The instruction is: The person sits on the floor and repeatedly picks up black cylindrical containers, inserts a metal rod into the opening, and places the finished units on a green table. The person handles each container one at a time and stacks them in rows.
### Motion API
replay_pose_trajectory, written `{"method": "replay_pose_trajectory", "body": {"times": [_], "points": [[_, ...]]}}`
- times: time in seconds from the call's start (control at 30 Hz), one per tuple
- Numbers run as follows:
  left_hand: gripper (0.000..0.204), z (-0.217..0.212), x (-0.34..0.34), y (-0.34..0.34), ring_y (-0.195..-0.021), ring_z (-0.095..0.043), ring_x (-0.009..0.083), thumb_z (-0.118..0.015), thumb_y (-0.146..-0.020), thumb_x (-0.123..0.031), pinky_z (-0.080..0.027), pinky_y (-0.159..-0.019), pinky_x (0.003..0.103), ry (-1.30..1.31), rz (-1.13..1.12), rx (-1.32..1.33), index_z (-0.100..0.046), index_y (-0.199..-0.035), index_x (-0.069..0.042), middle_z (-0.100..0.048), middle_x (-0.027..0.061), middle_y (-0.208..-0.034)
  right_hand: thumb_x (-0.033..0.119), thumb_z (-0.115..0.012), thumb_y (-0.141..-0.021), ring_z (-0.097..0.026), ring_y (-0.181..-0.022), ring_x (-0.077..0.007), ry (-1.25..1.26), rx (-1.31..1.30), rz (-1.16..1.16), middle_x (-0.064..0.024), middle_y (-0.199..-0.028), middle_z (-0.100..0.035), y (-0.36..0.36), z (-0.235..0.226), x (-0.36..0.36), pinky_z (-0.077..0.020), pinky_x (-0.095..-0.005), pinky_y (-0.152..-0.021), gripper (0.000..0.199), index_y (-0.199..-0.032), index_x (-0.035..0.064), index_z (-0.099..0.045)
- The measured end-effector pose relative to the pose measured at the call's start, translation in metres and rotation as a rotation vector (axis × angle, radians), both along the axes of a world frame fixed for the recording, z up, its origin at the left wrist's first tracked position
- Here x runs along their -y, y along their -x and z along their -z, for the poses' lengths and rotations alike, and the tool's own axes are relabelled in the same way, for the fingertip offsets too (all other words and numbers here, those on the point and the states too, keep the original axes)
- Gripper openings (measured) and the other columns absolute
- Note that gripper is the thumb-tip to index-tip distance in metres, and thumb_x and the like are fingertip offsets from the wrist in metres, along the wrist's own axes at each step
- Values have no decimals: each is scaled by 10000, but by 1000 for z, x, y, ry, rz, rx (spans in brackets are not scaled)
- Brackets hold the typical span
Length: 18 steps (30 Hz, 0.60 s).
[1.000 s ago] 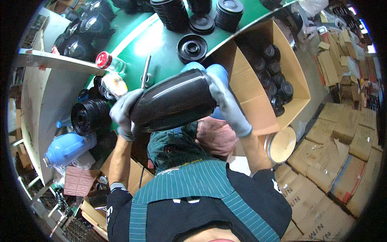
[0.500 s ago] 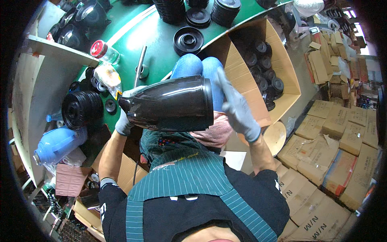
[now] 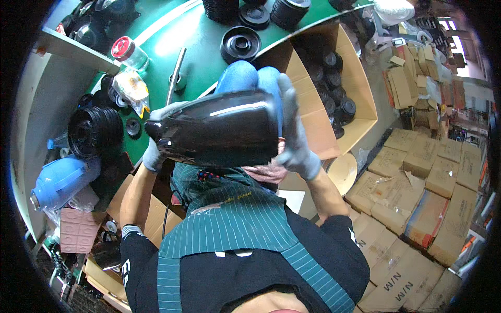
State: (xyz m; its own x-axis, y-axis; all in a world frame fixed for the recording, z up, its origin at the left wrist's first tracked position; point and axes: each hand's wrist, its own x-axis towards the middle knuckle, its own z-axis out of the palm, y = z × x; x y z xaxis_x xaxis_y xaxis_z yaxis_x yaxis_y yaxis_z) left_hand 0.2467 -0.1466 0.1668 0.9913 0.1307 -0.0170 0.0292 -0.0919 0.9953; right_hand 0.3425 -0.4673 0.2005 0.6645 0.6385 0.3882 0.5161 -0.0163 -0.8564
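A green workbench [image 3: 209, 41] lay beyond, a blue jug [image 3: 60, 180] far left. The gloved left hand [image 3: 156, 148] gripped the narrow end of a glossy black shell [image 3: 219, 128] held above the lap; the gloved right hand [image 3: 293, 138] clasped its wide end, beside an open carton [image 3: 360, 83]

A: Where could a hand pass on the green table [image 3: 206, 44]?

B: Down the middle, between the metal rod [image 3: 175, 68] and the black disc [image 3: 240, 44]; bare green shows there.

A: And to the left?

B: Crowded. A red-capped jar [image 3: 128, 53], a plastic-wrapped packet [image 3: 131, 89] and a black ribbed reel [image 3: 94, 131] sit close together, with a blue jug [image 3: 61, 180] below them.

A: The right side?

B: An open cardboard box [image 3: 365, 99] of black parts stands against the table edge. Beyond it, stacked cartons [image 3: 417, 193] cover the floor.

A: The far edge?

B: Black ribbed stacks [image 3: 284, 11] line it.
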Motion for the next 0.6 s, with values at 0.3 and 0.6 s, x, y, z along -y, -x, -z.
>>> {"method": "replay_pose_trajectory", "body": {"times": [0.3,0.6], "points": [[437,-4,-9,5,-1061,-760,193,-784,-912,-198,-605,-963,362,-321,-23,162,-757,-1288,23,-798,121,-1188,387,-433,-1152,-296,-1630,-351,111,-492,-28,-266,-1763,-269,2,-10,4,-211,-419,-1326,758,-1705,-64,-177],[461,14,-2,15,-1093,-736,181,-779,-902,-121,-592,-1005,352,53,45,-72,-723,-1331,38,-782,111,-1232,671,-365,-1102,-152,-1666,-390,-158,-229,16,-246,-1806,-110,32,-9,-14,-94,-480,-1343,951,-1733,-7,-151]]}}
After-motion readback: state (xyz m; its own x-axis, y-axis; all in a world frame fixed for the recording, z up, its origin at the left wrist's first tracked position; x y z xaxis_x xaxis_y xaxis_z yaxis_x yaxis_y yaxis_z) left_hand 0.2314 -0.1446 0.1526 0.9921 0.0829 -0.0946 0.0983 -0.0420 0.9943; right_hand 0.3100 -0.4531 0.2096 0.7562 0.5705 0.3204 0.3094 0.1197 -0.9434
